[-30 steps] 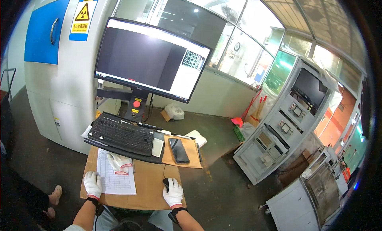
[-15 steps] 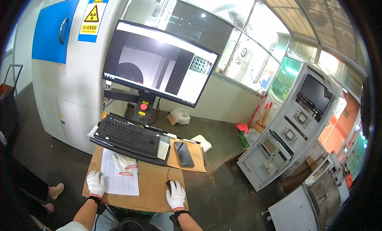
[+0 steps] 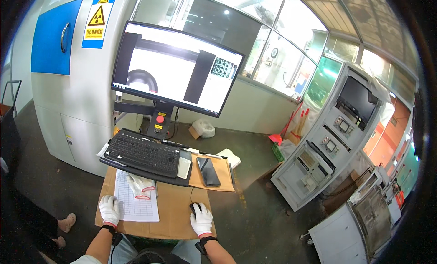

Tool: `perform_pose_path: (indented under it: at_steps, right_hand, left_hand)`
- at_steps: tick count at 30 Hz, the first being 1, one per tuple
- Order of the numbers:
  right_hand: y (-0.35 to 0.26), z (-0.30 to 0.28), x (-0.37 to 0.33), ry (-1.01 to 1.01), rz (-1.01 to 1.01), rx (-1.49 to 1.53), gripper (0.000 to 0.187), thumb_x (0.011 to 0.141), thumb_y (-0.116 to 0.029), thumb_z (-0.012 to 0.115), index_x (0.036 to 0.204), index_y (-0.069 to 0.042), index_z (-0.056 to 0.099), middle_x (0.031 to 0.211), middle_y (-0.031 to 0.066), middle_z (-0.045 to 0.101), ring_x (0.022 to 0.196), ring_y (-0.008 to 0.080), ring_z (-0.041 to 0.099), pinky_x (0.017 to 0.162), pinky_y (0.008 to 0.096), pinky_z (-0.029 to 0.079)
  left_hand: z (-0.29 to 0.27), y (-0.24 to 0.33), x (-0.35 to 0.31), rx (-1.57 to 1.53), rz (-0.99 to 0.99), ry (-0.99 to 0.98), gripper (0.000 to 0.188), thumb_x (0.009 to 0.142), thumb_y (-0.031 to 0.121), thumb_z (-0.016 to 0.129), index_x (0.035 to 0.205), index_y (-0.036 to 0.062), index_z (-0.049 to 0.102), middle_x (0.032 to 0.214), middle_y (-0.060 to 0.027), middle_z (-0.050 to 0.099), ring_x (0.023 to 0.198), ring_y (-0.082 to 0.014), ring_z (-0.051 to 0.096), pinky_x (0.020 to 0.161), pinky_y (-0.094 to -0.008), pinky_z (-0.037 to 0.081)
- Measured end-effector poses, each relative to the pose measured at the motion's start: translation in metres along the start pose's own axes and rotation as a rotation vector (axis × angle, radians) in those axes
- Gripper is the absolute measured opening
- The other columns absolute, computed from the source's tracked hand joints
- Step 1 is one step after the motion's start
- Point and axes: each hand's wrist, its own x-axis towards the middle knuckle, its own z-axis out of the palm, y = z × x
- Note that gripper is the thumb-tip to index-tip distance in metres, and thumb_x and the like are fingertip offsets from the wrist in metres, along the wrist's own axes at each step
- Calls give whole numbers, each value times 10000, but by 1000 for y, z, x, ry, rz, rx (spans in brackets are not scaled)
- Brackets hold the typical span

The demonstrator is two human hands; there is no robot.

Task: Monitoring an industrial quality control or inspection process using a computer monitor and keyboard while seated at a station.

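My right hand [image 3: 201, 221], in a white knit glove, rests over a black computer mouse [image 3: 194, 208] on the brown cardboard-topped table [image 3: 175, 223]. My left hand [image 3: 109, 211], gloved the same way, lies with fingers stretched out at the left edge of a printed table sheet [image 3: 136, 210]. A loose white glove [image 3: 141, 186] lies on that sheet. Beyond the hands stands a monitor [image 3: 175, 66] showing a bright grey-white picture with a dark round shape at its lower left. A black keyboard [image 3: 142, 150] sits on a tray below the monitor.
A black smartphone [image 3: 208, 172] lies on a brown folder right of the keyboard. Under the monitor is a red push button [image 3: 160, 120]. A large white cabinet with a blue door [image 3: 55, 39] stands left. A grey control console [image 3: 314, 150] is at right. Someone's foot [image 3: 67, 222] shows at lower left.
The monitor's picture has turned from dim grey to bright white, and the round shape now shows a lighter ring. The view has shifted slightly. Both hands stay in place.
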Motion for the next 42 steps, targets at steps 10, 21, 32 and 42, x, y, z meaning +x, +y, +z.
perform_pose_path:
  at_steps: [10,21,32,42]
  right_hand:
    - [1,1,1,34,-37,-15,518,878,-251,728,1382,-206,622,1419,150,570,1040,409,639,908,543,528]
    - [0,-3,3,50,-39,-10,491,877,-257,727,1357,-209,634,1393,144,593,1062,400,641,903,532,536]
    - [-3,-2,0,-2,8,-14,530,873,-253,732,1390,-217,623,1423,147,588,1124,405,625,974,542,509]
    - [0,2,1,32,-14,-8,493,878,-247,728,1362,-228,638,1406,149,596,1104,416,627,951,545,516]
  left_hand:
    - [-1,-6,-2,-9,-25,-100,146,900,158,656,1006,58,656,1076,-174,649,1084,-419,592,962,-542,459]
    - [4,-5,-3,10,3,-30,203,910,160,653,1077,44,655,1120,-186,650,1113,-423,589,988,-541,459]
    - [5,-9,-4,-5,-38,-61,191,916,171,645,1057,42,662,1114,-192,646,1105,-420,590,983,-533,458]
    - [8,-14,-5,5,-36,-95,194,918,170,643,1063,42,662,1121,-192,645,1117,-420,586,988,-537,455]
